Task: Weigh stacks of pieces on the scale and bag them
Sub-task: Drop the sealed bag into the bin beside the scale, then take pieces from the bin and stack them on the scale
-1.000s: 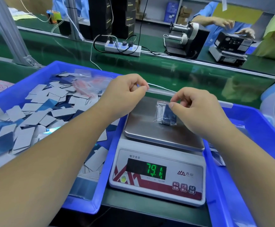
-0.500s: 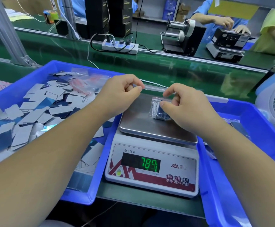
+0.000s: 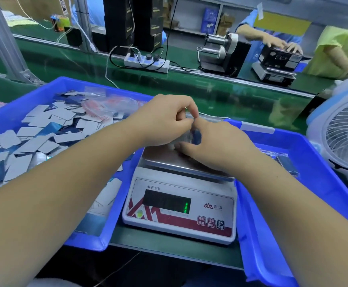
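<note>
Scale (image 3: 179,212) labelled 电子天平, both hands' grips pinching clear bag (image 3: 191,137) of blue pieces over pan.

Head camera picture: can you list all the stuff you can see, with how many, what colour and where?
scale: one, white and red, centre, display mostly dark
small bag of pieces: one, clear with dark blue inside, above the scale pan, blurred
loose pieces: many, grey and blue, in the left bin
left bin: one, blue
right bin: one, blue, bagged pieces inside
fan: one, white and light blue, far right
power strip: one, white, behind
left hand: fingers pinch the bag top
right hand: fingers grip the bag
</note>
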The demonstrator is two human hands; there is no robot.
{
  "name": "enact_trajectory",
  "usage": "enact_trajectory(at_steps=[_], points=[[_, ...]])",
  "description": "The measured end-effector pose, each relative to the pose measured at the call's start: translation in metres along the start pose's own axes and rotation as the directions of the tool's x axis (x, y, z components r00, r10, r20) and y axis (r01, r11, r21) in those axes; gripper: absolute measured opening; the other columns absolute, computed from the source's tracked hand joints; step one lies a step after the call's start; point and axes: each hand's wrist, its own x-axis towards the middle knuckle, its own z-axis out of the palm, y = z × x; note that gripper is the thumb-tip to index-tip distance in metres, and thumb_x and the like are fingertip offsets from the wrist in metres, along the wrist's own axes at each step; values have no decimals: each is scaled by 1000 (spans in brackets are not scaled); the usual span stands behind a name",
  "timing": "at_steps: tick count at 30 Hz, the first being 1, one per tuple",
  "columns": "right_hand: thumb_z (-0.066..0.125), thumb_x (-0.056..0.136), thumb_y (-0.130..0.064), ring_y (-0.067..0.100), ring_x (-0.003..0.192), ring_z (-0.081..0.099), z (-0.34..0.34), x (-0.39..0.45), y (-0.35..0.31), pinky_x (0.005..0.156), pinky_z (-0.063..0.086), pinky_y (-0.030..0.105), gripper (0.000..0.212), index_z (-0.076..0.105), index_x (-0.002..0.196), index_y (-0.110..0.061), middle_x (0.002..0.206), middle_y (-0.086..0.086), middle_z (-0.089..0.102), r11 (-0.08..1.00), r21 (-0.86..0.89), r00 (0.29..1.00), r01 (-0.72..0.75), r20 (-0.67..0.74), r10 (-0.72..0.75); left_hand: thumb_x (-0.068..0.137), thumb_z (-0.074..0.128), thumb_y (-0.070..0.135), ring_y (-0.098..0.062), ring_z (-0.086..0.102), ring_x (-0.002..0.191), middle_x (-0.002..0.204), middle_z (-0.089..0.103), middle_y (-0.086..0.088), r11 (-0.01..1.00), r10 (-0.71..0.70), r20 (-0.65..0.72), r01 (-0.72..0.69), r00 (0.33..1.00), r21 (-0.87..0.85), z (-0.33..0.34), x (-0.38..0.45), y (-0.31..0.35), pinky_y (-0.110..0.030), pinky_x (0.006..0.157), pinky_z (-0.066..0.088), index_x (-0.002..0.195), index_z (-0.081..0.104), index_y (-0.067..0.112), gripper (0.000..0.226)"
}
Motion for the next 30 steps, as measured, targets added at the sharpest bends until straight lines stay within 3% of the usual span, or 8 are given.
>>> enact_trajectory(at_steps=[3, 6, 9, 12, 18, 23, 27, 30], points=[[55, 80, -50, 17, 71, 53, -14, -4, 6, 53, 36, 30, 22, 43, 84, -32, 72, -11, 51, 997, 67, 998, 37, 48, -40, 87, 56, 13, 0, 48, 59, 59, 57, 17, 999, 30, -1, -30, 1000, -16, 1, 6, 19, -14, 54, 34, 95, 65, 32, 24], [64, 76, -38, 4, 59, 44, -33, -12, 23, 46, 28, 27, 24, 43, 70, -29, 62, -11, 50, 995, 41, 989, 96, 106, -100, 87, 57, 12, 0, 48, 59, 61, 58, 12, 996, 75, -33, -76, 997, -49, 13, 14, 43, -13, 57, 33, 98, 65, 29, 22], [65, 72, -40, 2, 54, 51, -47, -24, 53, 44, 31, 21, 19, 49, 72, -31, 60, -11, 58, 996, 83, 988, 27, 151, -39, 87, 58, 12, -1, 47, 58, 57, 55, 14, 988, 103, -29, -106, 994, -110, 33, 19, 65, -14, 56, 34, 96, 64, 30, 22], [63, 71, -42, 1, 53, 55, -45, -37, 90, 44, 35, 21, 16, 53, 79, -35, 64, -11, 62, 972, 160, 981, -174, 111, 158, 85, 56, 12, -3, 47, 58, 55, 53, 15, 986, 131, 43, -126, 990, -106, 52, 17, 75, -16, 55, 36, 97, 64, 29, 22], [62, 86, -52, 11, 71, 57, -18, -54, 116, 61, 45, 30, 28, 68, 76, -26, 70, -7, 63, 957, -18, 916, -288, 286, 281, 89, 56, 16, -5, 49, 62, 65, 57, 10, 991, 131, 183, -124, 974, -47, 72, 12, 74, -18, 59, 38, 104, 62, 29, 20], [57, 89, -39, 6, 68, 53, -29, -42, 92, 54, 41, 27, 25, 61, 68, -26, 72, -7, 63, 973, 16, 970, -228, 84, 226, 89, 56, 16, -7, 50, 65, 66, 58, 8, 993, 118, 169, -114, 978, -37, 64, 10, 67, -23, 64, 42, 104, 64, 28, 21], [54, 86, -39, 8, 68, 53, -35, -30, 46, 56, 44, 29, 20, 57, 71, -27, 72, -6, 64, 995, 59, 996, -85, 34, 83, 87, 55, 13, -2, 48, 60, 64, 59, 11, 1000, 24, 124, -22, 992, -19, 43, 6, 47, -18, 55, 36, 87, 59, 28, 16], [54, 86, -38, 7, 69, 52, -34, -19, 14, 56, 42, 29, 18, 58, 74, -26, 74, -8, 63, 998, 67, 999, 12, 45, -15, 88, 48, 15, -6, 48, 65, 70, 58, 10, 996, -86, 93, 84, 992, 30, 21, 1, 27, -28, 59, 37, 84, 54, 24, 12]])
